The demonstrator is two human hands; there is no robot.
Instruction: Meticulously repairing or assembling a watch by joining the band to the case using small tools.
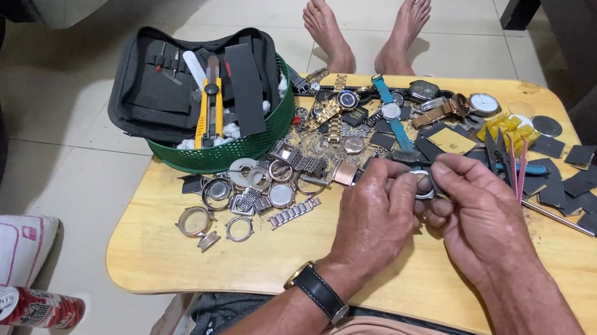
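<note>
Both hands meet over a low wooden table [157, 249]. My left hand [375, 216], with a black-strapped wristwatch [317, 291] on its wrist, and my right hand [480, 214] pinch a small silver watch case [423, 182] between their fingertips. Just beyond the hands lies a pile of watches and straps [390, 110], including one with a blue strap. To the left of the hands sit several loose metal watch cases and rings [244, 199].
A green basket [219, 157] holds an open black tool case with a yellow knife [208, 106]. Dark square pieces [580, 189] and thin tools [517, 169] lie at the right. My bare feet [367, 27] rest beyond the table. A red can [38, 307] and a cushion lie on the floor.
</note>
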